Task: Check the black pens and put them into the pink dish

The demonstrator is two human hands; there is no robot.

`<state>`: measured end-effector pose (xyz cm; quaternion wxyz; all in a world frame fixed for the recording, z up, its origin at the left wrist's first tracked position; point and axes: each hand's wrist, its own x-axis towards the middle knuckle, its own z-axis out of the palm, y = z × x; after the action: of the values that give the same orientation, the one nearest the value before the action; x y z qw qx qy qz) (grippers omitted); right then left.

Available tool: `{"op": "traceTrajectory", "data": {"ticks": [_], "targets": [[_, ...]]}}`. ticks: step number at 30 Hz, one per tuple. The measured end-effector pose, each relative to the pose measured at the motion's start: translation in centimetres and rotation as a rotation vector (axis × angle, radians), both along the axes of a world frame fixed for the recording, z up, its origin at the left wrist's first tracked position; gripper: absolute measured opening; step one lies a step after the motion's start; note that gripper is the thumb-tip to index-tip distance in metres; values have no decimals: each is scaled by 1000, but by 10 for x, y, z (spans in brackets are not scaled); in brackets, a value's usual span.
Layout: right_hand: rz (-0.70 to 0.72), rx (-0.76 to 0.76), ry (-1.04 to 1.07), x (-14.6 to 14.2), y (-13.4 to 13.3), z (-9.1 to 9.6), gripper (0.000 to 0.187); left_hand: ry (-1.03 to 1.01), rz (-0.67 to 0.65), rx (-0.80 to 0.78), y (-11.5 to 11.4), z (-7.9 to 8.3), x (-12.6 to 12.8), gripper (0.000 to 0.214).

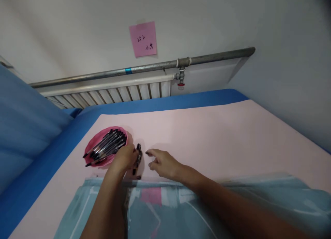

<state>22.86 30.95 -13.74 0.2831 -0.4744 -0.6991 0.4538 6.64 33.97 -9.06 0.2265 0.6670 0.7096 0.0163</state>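
Observation:
Black-capped pens [137, 159] stand out against the pink table cover at centre left. My left hand [126, 157] is curled against them with its fingers closed; its grip is partly hidden. Just to the right is my right hand [163, 164], thumb and forefinger spread apart. A dark spot shows at that forefinger's tip, too small to name. A pink bowl [105, 131] to the left of my left hand holds a heap of clear-barrelled pens with black caps [110, 144]. Near my lap lies a small dark piece [139, 177].
The pink cover [207, 139] lies over a blue surface [165, 103]. Behind it are a white radiator [116, 94], a metal pipe [152, 67] with a red-handled valve [181, 83], and a pink note [143, 39] on the wall. A blue curtain [26, 125] hangs at left.

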Motion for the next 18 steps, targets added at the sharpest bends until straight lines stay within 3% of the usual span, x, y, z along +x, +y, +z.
{"op": "traceTrajectory", "data": {"ticks": [5, 10, 14, 18], "targets": [[127, 158, -109, 1, -2, 1, 24, 22, 2, -18, -1, 4, 2, 15], [177, 265, -158, -2, -2, 2, 23, 35, -10, 11, -2, 4, 2, 17], [178, 266, -123, -1, 0, 1, 23, 96, -40, 178, -1, 9, -4, 21], [156, 210, -104, 1, 3, -2, 22, 296, 98, 347, 5, 17, -23, 25]]}}
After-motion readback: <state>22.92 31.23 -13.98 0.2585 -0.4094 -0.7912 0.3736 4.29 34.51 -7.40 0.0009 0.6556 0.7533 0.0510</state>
